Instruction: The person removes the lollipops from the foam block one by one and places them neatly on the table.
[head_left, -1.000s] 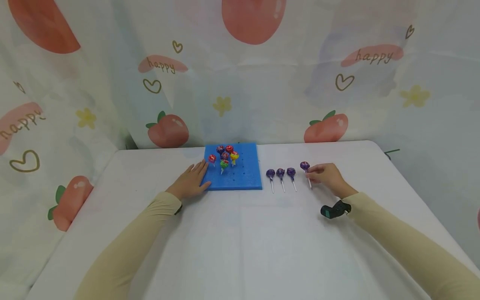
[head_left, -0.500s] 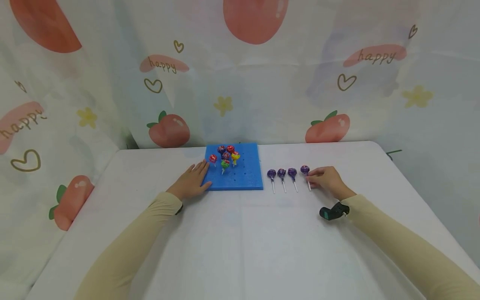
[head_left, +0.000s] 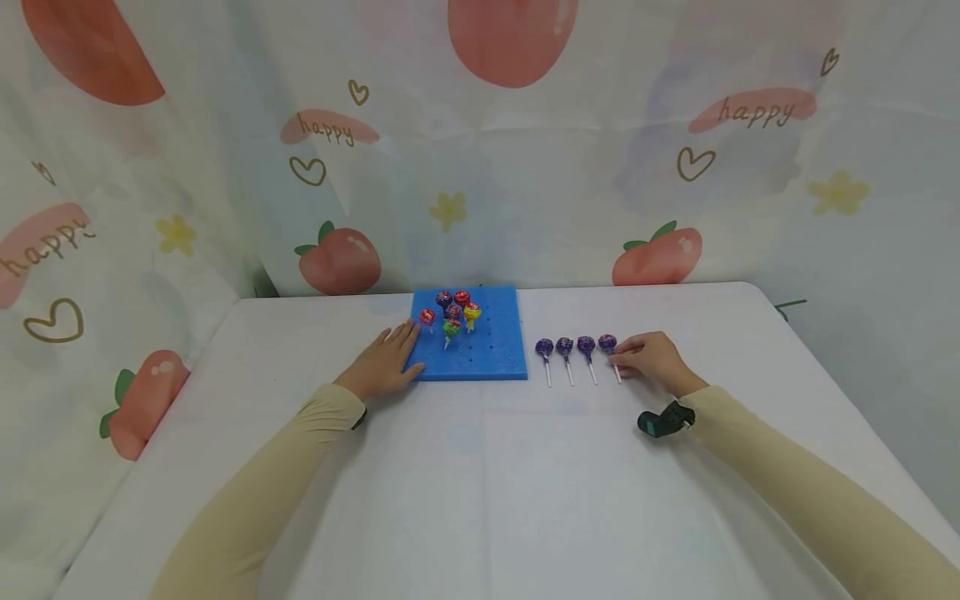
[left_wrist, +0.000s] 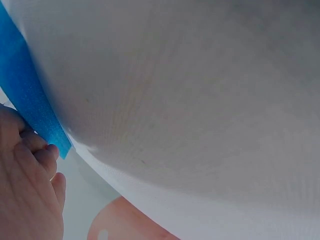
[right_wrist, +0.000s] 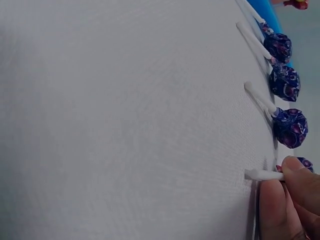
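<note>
My right hand (head_left: 651,358) pinches the white stick of a purple-wrapped lollipop (head_left: 607,342) between thumb and fingers, low over the table. In the right wrist view the thumb (right_wrist: 300,180) covers part of that lollipop's wrapper. To its left, three more purple lollipops (head_left: 586,345) lie in a row, sticks toward me. My left hand (head_left: 381,363) rests with outstretched fingers along the left edge of a blue board (head_left: 495,358). Several lollipops stand upright in the board, among them a green one (head_left: 451,328), a yellow one (head_left: 472,312) and a pink-red one (head_left: 427,317).
The board has rows of small holes and lies near the far edge of the white table (head_left: 480,475). Behind it hangs a patterned curtain (head_left: 525,183). A dark wrist camera (head_left: 666,420) juts out below the right wrist.
My right hand has brought the pinched lollipop slightly toward me and left, level with the row of three. The left hand keeps its place on the board's edge.
</note>
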